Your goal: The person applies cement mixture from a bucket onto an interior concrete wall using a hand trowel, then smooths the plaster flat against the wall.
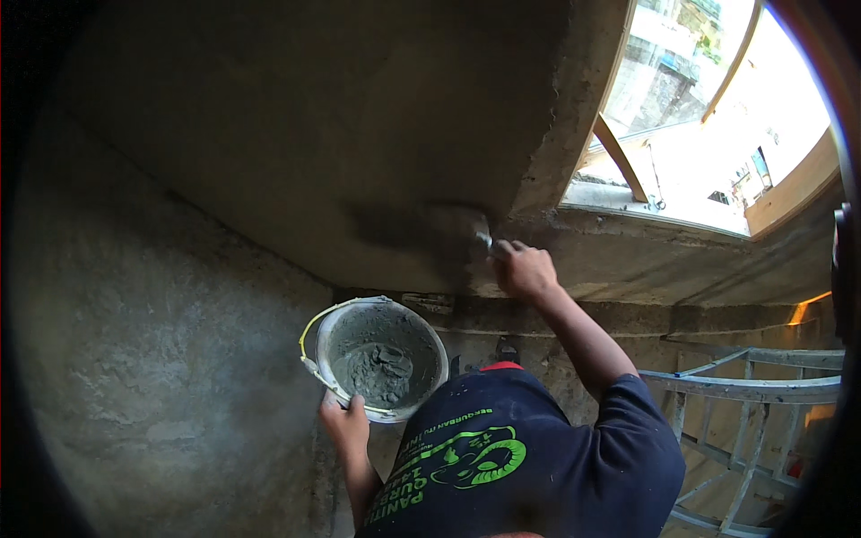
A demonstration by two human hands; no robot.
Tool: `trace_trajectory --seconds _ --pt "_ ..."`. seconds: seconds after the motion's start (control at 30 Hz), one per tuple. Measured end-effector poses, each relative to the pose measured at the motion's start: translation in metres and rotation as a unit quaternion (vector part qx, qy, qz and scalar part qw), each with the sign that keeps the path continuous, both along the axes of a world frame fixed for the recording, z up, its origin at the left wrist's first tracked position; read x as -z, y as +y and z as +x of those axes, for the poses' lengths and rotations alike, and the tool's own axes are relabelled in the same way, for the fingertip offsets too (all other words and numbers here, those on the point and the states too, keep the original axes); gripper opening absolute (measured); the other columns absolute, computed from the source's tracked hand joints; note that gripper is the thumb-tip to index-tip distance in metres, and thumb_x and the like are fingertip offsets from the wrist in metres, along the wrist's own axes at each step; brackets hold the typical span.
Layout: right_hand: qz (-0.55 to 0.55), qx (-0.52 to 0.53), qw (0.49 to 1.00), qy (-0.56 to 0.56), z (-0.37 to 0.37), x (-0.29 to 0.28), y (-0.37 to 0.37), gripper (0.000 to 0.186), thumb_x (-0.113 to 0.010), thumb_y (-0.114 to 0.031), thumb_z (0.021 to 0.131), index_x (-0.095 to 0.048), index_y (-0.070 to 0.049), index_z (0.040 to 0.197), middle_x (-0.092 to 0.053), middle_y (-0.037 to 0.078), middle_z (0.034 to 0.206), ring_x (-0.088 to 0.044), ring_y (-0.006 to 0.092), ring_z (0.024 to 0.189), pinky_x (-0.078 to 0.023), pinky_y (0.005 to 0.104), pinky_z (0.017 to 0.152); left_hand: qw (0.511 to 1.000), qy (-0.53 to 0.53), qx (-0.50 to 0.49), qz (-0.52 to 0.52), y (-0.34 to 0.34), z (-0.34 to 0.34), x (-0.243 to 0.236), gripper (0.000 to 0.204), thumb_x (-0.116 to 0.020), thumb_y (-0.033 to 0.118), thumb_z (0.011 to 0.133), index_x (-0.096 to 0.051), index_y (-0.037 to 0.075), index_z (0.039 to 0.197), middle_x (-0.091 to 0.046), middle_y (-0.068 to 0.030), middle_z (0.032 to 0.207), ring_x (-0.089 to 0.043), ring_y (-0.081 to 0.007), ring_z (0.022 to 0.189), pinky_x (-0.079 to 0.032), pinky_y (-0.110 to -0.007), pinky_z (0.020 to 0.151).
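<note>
My left hand (346,425) grips the near rim of a pale bucket (360,326) with a yellow-covered handle, holding it tilted in front of my body. Grey wet mortar (384,371) lies in the bottom of the bucket, with more smeared up its inner side. Out ahead, my right hand (527,269) is closed around the handle of a trowel (485,237). The trowel's blade is against or very close to the grey wall (377,161), below the window's corner; blur and shadow hide its exact contact. Darker, damp-looking patches surround the blade.
A wood-framed window (619,161) stands open at the upper right, with bright daylight outside. Metal scaffolding (744,387) stands at the right. Another grey wall (170,341) rises on the left and meets the front one in a corner. A ledge (619,316) runs along the wall's foot.
</note>
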State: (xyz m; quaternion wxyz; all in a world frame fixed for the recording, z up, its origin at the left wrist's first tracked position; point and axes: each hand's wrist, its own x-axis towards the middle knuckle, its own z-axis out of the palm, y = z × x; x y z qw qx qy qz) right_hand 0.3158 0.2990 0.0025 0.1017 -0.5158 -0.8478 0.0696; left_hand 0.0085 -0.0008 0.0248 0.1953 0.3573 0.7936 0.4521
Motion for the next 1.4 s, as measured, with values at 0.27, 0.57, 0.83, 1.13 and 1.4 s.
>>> trace_trajectory --seconds 0.27,0.57,0.83,1.13,1.4 --pt "0.172 0.041 0.957 0.230 -0.010 -0.083 0.027 0.028 -0.066 -0.030 0.096 -0.061 -0.011 0.116 -0.069 0.015 0.097 -0.070 0.0399 0.080 -0.058 0.0499 0.065 1.000 0.001 0.006 0.007 0.011 0.011 -0.008 0.030 -0.060 0.001 0.075 -0.063 -0.012 0.103 -0.072 -0.0236 0.086 -0.072 -0.0318 0.079 -0.055 -0.041 0.076" --pt "-0.064 0.014 0.997 -0.045 -0.001 0.046 0.003 0.036 -0.065 -0.038 0.094 -0.064 -0.009 0.114 -0.072 0.016 0.097 -0.074 0.0337 0.085 -0.059 0.0461 0.069 0.999 -0.032 -0.017 -0.008 -0.004 0.004 0.003 0.032 -0.060 0.002 0.076 -0.065 -0.012 0.104 -0.073 -0.0217 0.092 -0.071 -0.0315 0.082 -0.054 -0.042 0.079" --pt "0.208 0.036 0.923 0.321 0.067 -0.117 0.023 0.032 -0.072 -0.021 0.092 -0.065 -0.009 0.121 -0.073 0.014 0.098 -0.072 0.0365 0.084 -0.058 0.0451 0.067 1.000 0.001 -0.019 -0.007 0.013 0.016 -0.003 0.033 -0.059 -0.003 0.077 -0.065 -0.014 0.107 -0.073 -0.0213 0.096 -0.072 -0.0297 0.087 -0.054 -0.040 0.082" --pt "-0.053 -0.019 0.997 -0.049 0.092 0.015 -0.007 0.027 -0.060 -0.025 0.093 -0.064 -0.009 0.114 -0.071 0.016 0.099 -0.073 0.0353 0.084 -0.058 0.0468 0.076 0.994 -0.089 -0.063 -0.019 0.006 0.023 0.008 0.031 -0.058 -0.007 0.078 -0.065 -0.010 0.108 -0.069 -0.0116 0.099 -0.065 -0.0188 0.088 -0.051 -0.033 0.081" --pt "0.220 0.005 0.929 0.297 0.091 -0.127 0.011 0.034 -0.072 -0.028 0.093 -0.064 -0.011 0.122 -0.066 0.012 0.090 -0.070 0.0340 0.071 -0.057 0.0448 0.061 0.996 -0.064 -0.055 0.018 0.021 0.051 -0.004 0.029 -0.059 -0.006 0.079 -0.065 -0.013 0.106 -0.072 -0.0173 0.097 -0.068 -0.0218 0.085 -0.053 -0.036 0.078"
